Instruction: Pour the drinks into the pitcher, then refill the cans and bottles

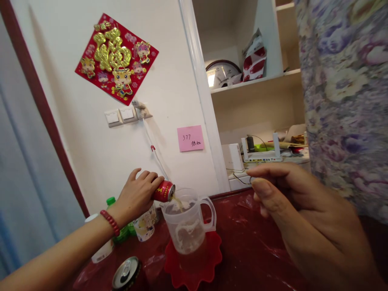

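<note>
My left hand (pixel 138 196), with a red bead bracelet at the wrist, grips a tilted red drink can (pixel 164 191). Pale yellowish liquid runs from its mouth into a clear plastic pitcher (pixel 184 226). The pitcher stands upright on a red scalloped plate (pixel 212 258) and has pale foam or liquid inside. My right hand (pixel 309 218) hovers at the right, loosely curled, thumb and forefinger slightly apart with nothing visible between them. An unopened-looking dark can (pixel 126 273) stands at the table's near side.
Behind my left forearm stand a patterned paper cup (pixel 144 228), a green-capped bottle (pixel 111 201) and a white container (pixel 101 250). A plastic sheet covers the dark red table (pixel 242 242). A white router (pixel 262 155) sits on the shelf behind; a floral curtain (pixel 342 101) hangs right.
</note>
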A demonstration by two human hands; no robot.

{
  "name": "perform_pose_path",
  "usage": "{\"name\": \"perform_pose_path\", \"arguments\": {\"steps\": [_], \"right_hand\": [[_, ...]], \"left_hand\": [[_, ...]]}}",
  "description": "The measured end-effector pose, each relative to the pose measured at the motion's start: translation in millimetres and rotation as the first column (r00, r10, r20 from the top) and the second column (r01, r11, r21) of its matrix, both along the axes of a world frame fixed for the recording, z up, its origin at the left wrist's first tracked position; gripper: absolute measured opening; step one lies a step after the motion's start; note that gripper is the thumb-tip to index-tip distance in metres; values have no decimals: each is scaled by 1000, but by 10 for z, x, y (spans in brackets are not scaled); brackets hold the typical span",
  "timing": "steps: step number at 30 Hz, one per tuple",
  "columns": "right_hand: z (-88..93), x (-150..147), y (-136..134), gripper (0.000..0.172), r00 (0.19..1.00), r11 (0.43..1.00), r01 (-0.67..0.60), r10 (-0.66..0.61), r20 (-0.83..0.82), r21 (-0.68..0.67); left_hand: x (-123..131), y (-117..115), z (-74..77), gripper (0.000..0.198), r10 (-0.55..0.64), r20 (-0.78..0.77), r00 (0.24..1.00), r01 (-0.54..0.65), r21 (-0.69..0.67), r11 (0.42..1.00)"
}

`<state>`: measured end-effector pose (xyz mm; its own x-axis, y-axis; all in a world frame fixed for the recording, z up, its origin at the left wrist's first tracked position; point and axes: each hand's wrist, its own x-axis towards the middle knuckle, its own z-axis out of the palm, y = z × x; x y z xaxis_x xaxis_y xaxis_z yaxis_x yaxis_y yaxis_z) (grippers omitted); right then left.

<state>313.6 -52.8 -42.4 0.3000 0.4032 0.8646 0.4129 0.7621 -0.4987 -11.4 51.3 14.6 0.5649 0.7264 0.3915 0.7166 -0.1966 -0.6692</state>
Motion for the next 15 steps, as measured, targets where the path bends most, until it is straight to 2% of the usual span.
{"name": "perform_pose_path", "arguments": {"steps": [15], "right_hand": [[58, 23, -4, 11, 995, 1000, -20, 18, 94, 20]], "left_hand": [[-13, 45, -11, 46, -50, -57, 997, 54, 70, 996]]}}
